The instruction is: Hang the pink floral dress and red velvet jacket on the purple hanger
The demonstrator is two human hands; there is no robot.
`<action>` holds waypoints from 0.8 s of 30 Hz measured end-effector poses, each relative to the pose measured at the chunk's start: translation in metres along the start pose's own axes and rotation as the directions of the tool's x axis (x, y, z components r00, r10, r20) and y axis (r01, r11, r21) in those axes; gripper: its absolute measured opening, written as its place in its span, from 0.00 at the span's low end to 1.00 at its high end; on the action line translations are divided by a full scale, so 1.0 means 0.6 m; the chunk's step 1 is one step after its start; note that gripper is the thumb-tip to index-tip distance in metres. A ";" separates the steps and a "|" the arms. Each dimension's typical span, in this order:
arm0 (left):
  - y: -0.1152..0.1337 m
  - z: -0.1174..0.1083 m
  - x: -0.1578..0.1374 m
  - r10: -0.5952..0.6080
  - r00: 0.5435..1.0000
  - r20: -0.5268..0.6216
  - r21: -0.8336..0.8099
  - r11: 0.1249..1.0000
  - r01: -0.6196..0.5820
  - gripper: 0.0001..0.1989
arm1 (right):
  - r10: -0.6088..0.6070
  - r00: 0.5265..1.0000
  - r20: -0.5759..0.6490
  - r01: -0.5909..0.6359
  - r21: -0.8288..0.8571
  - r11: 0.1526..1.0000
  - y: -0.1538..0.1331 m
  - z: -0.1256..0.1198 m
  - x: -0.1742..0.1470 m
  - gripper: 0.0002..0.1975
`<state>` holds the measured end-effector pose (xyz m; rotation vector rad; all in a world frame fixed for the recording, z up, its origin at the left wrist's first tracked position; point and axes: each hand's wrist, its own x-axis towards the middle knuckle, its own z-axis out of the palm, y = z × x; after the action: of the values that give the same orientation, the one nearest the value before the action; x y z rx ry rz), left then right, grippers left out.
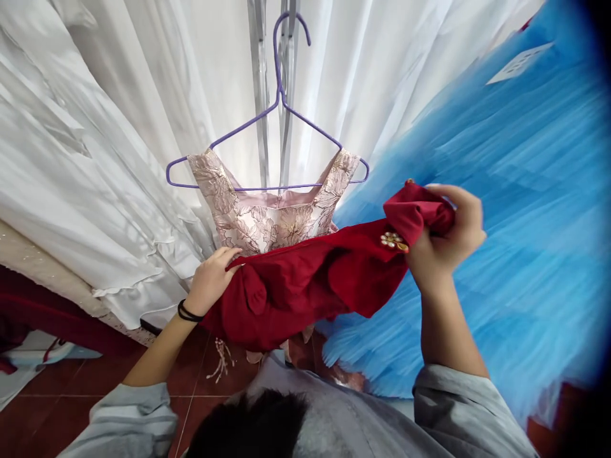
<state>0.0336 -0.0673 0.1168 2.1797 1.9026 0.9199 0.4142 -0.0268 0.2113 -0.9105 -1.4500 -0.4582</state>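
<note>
Left grip (210, 280) and right grip (451, 240) hold red fabric (300, 283) between them.

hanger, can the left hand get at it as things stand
Probably yes: the left hand is below the left end of the hanger, with nothing visible blocking that end. But the hand is pinching the red cloth, so it would likely have to let go first.
</note>
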 end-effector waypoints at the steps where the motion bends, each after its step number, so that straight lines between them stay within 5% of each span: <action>1: 0.002 0.001 0.001 -0.031 0.999 -0.028 0.072 0.997 0.033 0.15 | -0.041 0.999 -0.016 0.041 -0.032 0.999 -0.001 -0.006 0.001 0.22; 4: -0.001 -0.008 0.009 -0.139 0.990 -0.012 0.051 0.989 0.140 0.10 | -0.051 0.998 0.044 0.056 -0.131 0.990 0.012 -0.010 0.000 0.22; 6: -0.003 -0.022 0.011 -0.158 0.970 0.185 -0.221 0.955 0.197 0.12 | 0.028 0.994 0.102 -0.006 -0.209 0.978 0.021 0.000 -0.009 0.25; 9: 0.009 -0.043 0.006 -0.074 0.886 0.457 -0.609 0.700 0.373 0.17 | 0.079 0.938 0.338 -0.002 -0.223 0.975 -0.002 0.041 -0.056 0.43; 10: 0.017 -0.048 0.001 -0.059 0.868 0.493 -0.673 0.606 0.423 0.17 | 0.031 0.873 0.486 0.039 -0.133 0.990 -0.022 0.062 -0.082 0.49; 12: 0.034 -0.059 -0.010 -0.032 0.850 0.527 -0.740 0.474 0.477 0.16 | -0.150 0.614 0.775 0.024 0.171 0.985 -0.069 0.111 -0.143 0.56; 14: 0.047 -0.072 -0.025 -0.005 0.836 0.549 -0.760 0.413 0.501 0.14 | -0.311 0.354 0.882 -0.185 0.392 0.901 -0.118 0.165 -0.197 0.52; 15: 0.050 -0.079 -0.034 -0.001 0.832 0.555 -0.760 0.404 0.508 0.14 | -0.373 0.274 0.887 -0.289 0.445 0.847 -0.139 0.189 -0.216 0.46; 18: 0.051 -0.109 -0.066 -0.035 0.827 0.561 -0.761 0.371 0.532 0.16 | -0.544 0.208 0.813 -0.479 0.569 0.668 -0.194 0.244 -0.220 0.27; 21: 0.042 -0.143 -0.098 -0.104 0.831 0.547 -0.770 0.328 0.547 0.19 | -0.722 0.156 0.674 -0.642 0.625 0.444 -0.248 0.277 -0.171 0.24; 24: 0.015 -0.175 -0.117 -0.215 0.855 0.472 -0.760 0.393 0.518 0.20 | -0.848 0.000 0.530 -0.621 0.665 0.416 -0.312 0.319 -0.106 0.19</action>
<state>-0.0135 -0.1663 0.1805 1.0994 1.2070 1.0441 0.1417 -0.0108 0.1742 0.2517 -2.7321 1.3484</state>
